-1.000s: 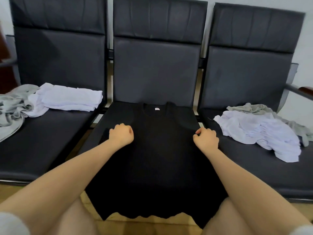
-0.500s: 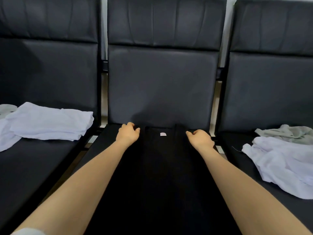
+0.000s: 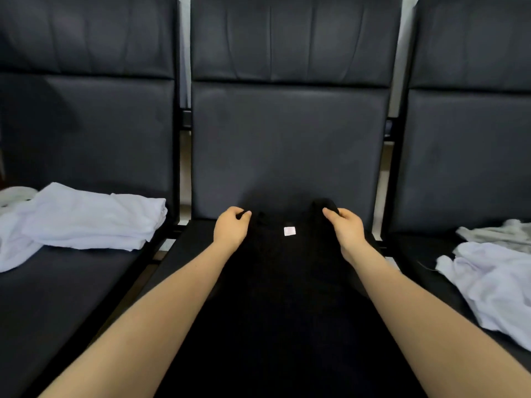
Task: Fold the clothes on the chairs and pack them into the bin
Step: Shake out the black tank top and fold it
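Black tank top (image 3: 287, 297) lies spread flat on the seat of the middle chair (image 3: 290, 145), neckline toward the backrest, with a small white label (image 3: 289, 231) showing just inside the collar. Its body runs down toward the camera between the two forearms. The left hand (image 3: 231, 229) is curled closed at the garment's left shoulder strap, thumb and fingertips pinched together on the dark cloth. The right hand (image 3: 346, 226) is closed on the right shoulder strap, and a bunch of black fabric rises slightly above its thumb, lifted off the seat.

No bin appears in the head view, so nothing can be said about what is packed.

On the left chair (image 3: 86, 133), a folded white garment (image 3: 92, 218) rests on the seat near the inner edge, stacked in neat layers, with looser white cloth trailing out from under it toward the left edge of the picture. On the right chair (image 3: 471, 156), a crumpled white garment (image 3: 494, 285) lies unfolded on the seat, and a rumpled grey garment (image 3: 500, 235) sits just behind it, touching it. Both piles are well apart from the tank top, and the middle seat around the hands carries only the black cloth.
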A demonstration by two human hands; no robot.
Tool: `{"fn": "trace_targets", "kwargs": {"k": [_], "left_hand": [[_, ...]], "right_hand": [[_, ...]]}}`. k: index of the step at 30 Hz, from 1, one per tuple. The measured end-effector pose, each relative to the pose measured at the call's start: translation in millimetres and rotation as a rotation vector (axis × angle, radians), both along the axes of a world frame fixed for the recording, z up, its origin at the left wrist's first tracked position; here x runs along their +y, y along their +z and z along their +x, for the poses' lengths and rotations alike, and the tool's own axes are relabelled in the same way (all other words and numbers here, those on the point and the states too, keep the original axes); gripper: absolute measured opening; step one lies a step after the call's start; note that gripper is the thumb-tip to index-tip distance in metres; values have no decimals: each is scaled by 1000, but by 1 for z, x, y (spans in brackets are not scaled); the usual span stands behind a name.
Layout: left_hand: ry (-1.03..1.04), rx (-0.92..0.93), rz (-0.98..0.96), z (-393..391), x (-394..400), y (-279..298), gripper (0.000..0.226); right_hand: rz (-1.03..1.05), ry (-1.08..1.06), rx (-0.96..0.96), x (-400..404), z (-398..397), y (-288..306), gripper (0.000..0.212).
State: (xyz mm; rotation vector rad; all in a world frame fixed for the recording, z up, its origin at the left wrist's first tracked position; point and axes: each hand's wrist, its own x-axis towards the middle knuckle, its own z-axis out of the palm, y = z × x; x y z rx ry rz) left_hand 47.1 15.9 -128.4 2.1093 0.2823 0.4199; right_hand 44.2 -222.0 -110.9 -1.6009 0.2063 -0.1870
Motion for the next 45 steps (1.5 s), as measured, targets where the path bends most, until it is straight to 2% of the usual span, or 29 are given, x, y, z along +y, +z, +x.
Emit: {"fn": "trace_targets", "kwargs": {"k": [4, 7, 10, 12, 14, 16, 19, 20, 23, 28, 30, 31, 33, 36, 38, 41, 43, 45], "left_hand": [[-72, -128, -151, -56, -6, 47, 19], [-127, -155, -222, -104, -9, 64, 13], [-166, -183, -305, -149, -12, 69, 8], [-208, -180, -321, -179, -14, 61, 7], [-277, -160, -258, -198, -12, 49, 8], [-388, -114, -160, -215, -10, 37, 11], [-563, 79, -90, -237, -9, 24, 24], [-595, 177, -37, -242, -8, 21, 30], [-584, 306, 298, -245, -4, 9, 35], [-295, 141, 491, -230, 1, 4, 17], [-203, 118, 596, -222, 3, 0, 28], [-164, 139, 627, -218, 3, -3, 41], [-94, 211, 653, -211, 1, -8, 64], [-83, 335, 644, -202, -6, -13, 82], [-122, 332, 626, -200, -11, -15, 77], [-200, 214, 536, -199, -18, -19, 51], [-217, 148, 369, -199, -19, -20, 27], [-200, 126, 289, -193, -15, -14, 20]], "right_hand": [[183, -21, -18, -9, -54, 43, 11], [192, -30, -13, -23, -98, 56, 26], [201, -9, -9, -37, -139, 54, 17], [167, -38, -17, -40, -170, 43, 18], [35, -85, -69, -41, -192, 23, 15], [-225, -10, -98, -46, -214, 1, 8], [-698, 270, -9, -57, -238, -11, 28], [-784, 305, 13, -60, -242, -10, 37], [-830, 225, -8, -62, -244, -5, 41], [-868, 62, -19, -60, -232, -6, 21], [-870, 20, -41, -59, -221, -7, 13], [-881, 2, -50, -58, -215, -9, 17], [-992, -17, -16, -56, -202, -15, 39], [-1193, 99, 190, -50, -185, -21, 69], [-1186, 161, 231, -46, -179, -22, 67], [-1129, 192, 146, -40, -179, -24, 49], [-974, 207, 88, -39, -181, -26, 42], [-759, 203, 32, -44, -178, -21, 27]]}}
